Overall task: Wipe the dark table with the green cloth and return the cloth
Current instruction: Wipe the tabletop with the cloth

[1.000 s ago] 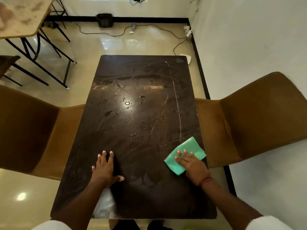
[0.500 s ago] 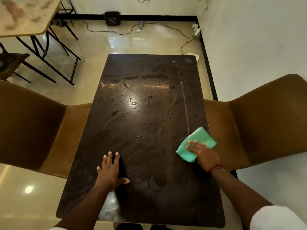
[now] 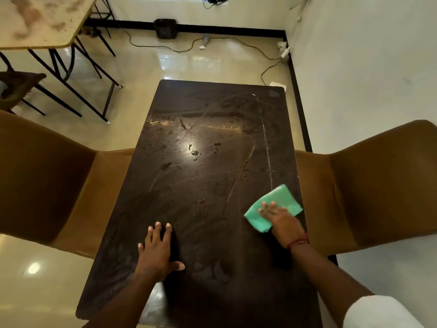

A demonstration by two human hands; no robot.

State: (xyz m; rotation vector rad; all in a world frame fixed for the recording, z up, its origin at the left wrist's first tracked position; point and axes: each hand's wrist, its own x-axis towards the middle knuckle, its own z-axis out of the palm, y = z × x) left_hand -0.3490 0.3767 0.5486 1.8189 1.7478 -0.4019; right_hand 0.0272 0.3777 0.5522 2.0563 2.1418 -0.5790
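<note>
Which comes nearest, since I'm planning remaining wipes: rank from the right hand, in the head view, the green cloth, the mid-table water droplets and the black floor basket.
1. Green cloth, under the right hand, at the dark table's right edge.
2. Water droplets, table centre.
3. Black slatted basket, floor by far wall.

Dark tabletop (image 3: 194, 233): smooth, hard, semi-glossy, streaked with wet smears and beaded droplets. Green cloth (image 3: 281, 200) at near right: soft, matt fabric. Left chair (image 3: 47, 174) and right chair (image 3: 378, 185): tan, matt, suede-like upholstery. Floor (image 3: 212, 62): pale, polished, highly glossy. Far-left table (image 3: 42, 20): pale, stained, dull top on thin black metal legs (image 3: 110, 102).
</note>
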